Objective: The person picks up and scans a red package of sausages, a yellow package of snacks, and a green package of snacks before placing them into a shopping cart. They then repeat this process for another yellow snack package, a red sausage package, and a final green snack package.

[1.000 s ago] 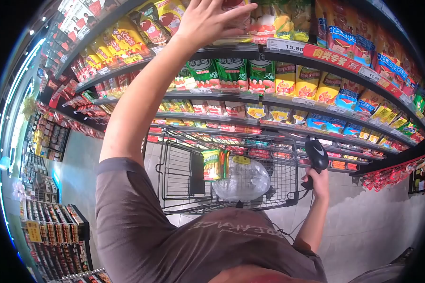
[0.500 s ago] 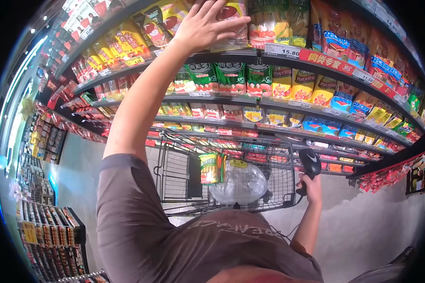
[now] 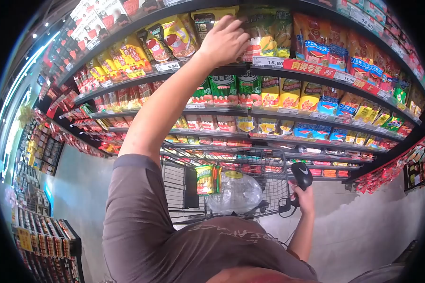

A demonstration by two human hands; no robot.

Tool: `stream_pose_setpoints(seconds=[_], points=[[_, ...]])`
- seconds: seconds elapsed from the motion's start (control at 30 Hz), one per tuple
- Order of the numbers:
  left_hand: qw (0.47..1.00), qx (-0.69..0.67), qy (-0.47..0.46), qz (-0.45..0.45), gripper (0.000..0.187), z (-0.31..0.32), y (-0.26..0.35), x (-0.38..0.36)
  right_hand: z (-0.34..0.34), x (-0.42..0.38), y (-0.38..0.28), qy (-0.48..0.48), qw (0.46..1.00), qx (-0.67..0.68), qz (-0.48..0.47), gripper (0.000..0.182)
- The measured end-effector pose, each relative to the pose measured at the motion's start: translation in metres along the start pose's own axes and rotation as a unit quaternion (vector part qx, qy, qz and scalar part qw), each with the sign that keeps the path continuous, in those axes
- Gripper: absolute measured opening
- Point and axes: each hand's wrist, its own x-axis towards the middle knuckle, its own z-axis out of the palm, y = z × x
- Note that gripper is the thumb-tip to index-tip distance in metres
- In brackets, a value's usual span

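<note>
Left hand [image 3: 225, 42] half-curled at shelf packets [image 3: 264, 41] — grip unclear — right hand [image 3: 304, 198] closed around a black scanner [image 3: 301, 176].

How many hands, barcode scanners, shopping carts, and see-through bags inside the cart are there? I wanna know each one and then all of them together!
Hands: 2 (left hand, right hand)
Barcode scanner: 1
Shopping cart: 1
See-through plastic bag in the cart: 1
Total: 5

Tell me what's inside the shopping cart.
The shopping cart holds a yellow-and-green packet beside a clear plastic bundle with a yellowish label. Anything directly beneath them is covered.
</note>
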Motion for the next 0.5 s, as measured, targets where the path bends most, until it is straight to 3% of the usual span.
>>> stream_pose_setpoints(seconds=[0.03, 0.1, 0.5], points=[[0.999, -0.043, -0.023, -0.019, 0.029, -0.001, -0.003, 0.005, -0.002, 0.0, 0.001, 0.003, 1.0, -0.003, -0.002, 0.033], [0.995, -0.03, 0.091, 0.016, 0.019, 0.016, -0.015, 0.0, 0.003, -0.005, 0.001, 0.016, 1.0, 0.022, -0.009, 0.033], [0.993, -0.017, 0.033, 0.116, 0.017, 0.014, -0.036, -0.011, -0.017, -0.027, 0.014, 0.041, 0.999, 0.03, -0.006, 0.03]])
